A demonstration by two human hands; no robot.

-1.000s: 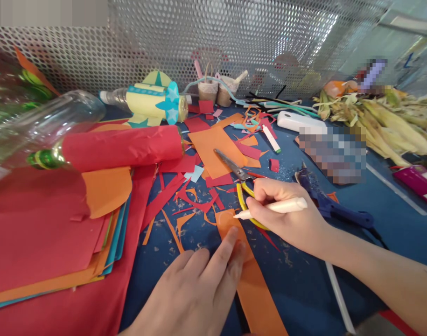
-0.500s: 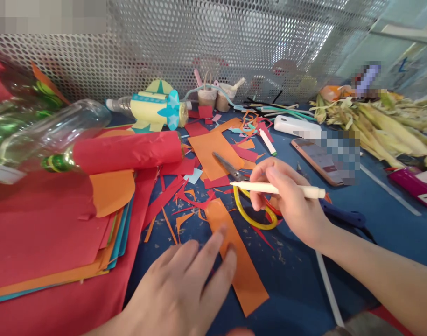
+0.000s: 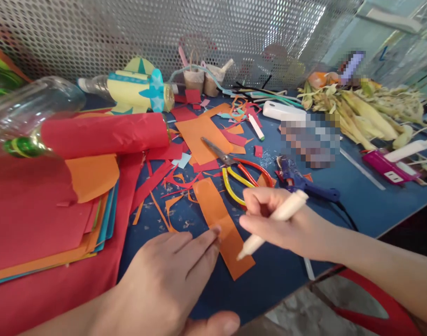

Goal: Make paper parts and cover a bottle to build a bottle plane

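My right hand (image 3: 279,224) is closed around one cream marker (image 3: 290,205), pinched between thumb and fingers, its tip at the near end of one orange paper strip (image 3: 230,238); I cannot tell whether it touches. My left hand (image 3: 171,266) grips nothing: its fingers lie together and extended, their tips on the strip's left edge about midway along. The strip lies on the blue table (image 3: 367,210), slanting between my two hands.

Just beyond my right fingers is one pair of scissors (image 3: 227,161), one handle yellow and one red, its blades over one larger orange sheet (image 3: 195,133). To the right lies one blue glue gun (image 3: 304,184). Past the scissors lies a second, thinner marker (image 3: 256,127), white with a green end. Red and orange scraps around there are too many to count.

On the left I have one bottle wrapped in red paper (image 3: 104,135), one yellow-wrapped bottle (image 3: 129,91) with blue stars behind it, and one stack of coloured paper (image 3: 38,205). Two small cups (image 3: 194,79) stand at the back.
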